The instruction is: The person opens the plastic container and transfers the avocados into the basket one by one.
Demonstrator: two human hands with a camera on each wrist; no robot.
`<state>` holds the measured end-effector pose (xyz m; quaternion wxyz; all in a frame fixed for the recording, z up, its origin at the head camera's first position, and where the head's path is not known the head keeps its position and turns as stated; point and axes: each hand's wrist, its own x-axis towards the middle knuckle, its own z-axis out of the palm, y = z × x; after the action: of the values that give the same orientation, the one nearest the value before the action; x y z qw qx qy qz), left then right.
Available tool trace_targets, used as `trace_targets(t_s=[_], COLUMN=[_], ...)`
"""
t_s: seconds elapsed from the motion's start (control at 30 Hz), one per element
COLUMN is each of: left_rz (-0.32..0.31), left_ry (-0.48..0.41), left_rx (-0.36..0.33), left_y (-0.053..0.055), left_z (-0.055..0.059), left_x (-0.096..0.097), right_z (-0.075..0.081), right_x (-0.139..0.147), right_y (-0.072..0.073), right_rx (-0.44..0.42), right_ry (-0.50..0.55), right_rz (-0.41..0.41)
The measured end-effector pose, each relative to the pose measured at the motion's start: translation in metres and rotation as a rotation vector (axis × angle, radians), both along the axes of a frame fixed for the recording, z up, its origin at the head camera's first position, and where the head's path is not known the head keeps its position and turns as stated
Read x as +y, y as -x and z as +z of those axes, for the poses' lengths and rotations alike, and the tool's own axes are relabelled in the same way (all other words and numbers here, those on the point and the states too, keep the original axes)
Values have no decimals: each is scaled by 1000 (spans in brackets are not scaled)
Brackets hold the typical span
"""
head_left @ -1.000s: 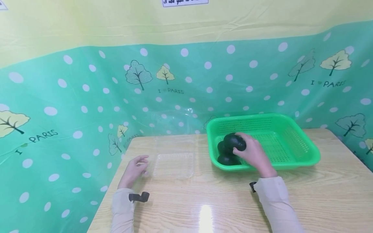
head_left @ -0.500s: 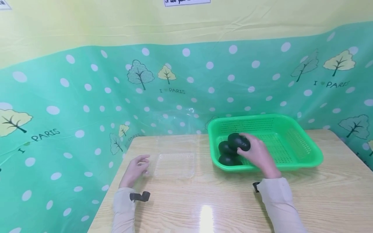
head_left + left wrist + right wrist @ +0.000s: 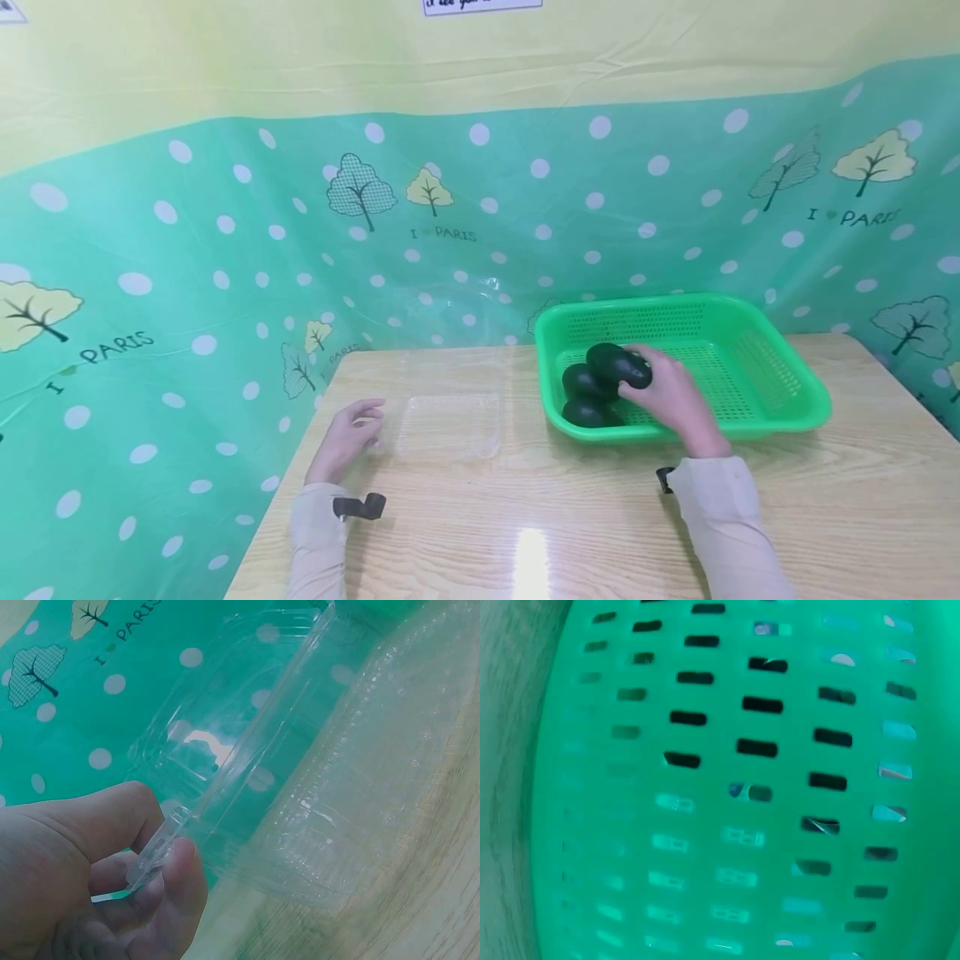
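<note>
My left hand (image 3: 347, 439) pinches the edge of a clear plastic clamshell box (image 3: 448, 427) between thumb and fingers; the left wrist view shows this rim grip up close. The box lies with its lid (image 3: 217, 712) raised against the backdrop, and nothing shows inside its base (image 3: 375, 772). With my right hand (image 3: 667, 392) I hold a dark, oval avocado (image 3: 617, 365) over the left part of a green basket (image 3: 806, 392). Two more dark avocados (image 3: 587, 413) sit under and beside it in the basket's left end. The right wrist view shows only perforated basket wall (image 3: 720, 772).
A pale wooden table (image 3: 450, 533) carries the box and basket, with the basket close to the back edge. Behind it hangs a green and yellow printed sheet (image 3: 465, 183), which also covers the left side.
My right hand has drifted slightly right with the avocado, which now sits at a more slanted angle. The left hand and the box hold still, apart from a small camera shift.
</note>
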<state>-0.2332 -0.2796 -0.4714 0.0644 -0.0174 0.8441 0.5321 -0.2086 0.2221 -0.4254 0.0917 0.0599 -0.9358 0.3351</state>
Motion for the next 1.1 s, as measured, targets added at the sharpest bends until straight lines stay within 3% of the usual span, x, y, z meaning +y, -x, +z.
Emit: trace_targets(t_s=[0.6,1.1], left_rz=[4,-3], left_ry=[-11,-15], left_rx=[2,5], left_y=[-2,0], left_z=[0,0], left_x=[-1,0], right_z=[0,-1], right_x=[7,9], right_y=[1,3], right_rx=[-87,-194], right_ry=[-84,-131], right_rz=[-23,31])
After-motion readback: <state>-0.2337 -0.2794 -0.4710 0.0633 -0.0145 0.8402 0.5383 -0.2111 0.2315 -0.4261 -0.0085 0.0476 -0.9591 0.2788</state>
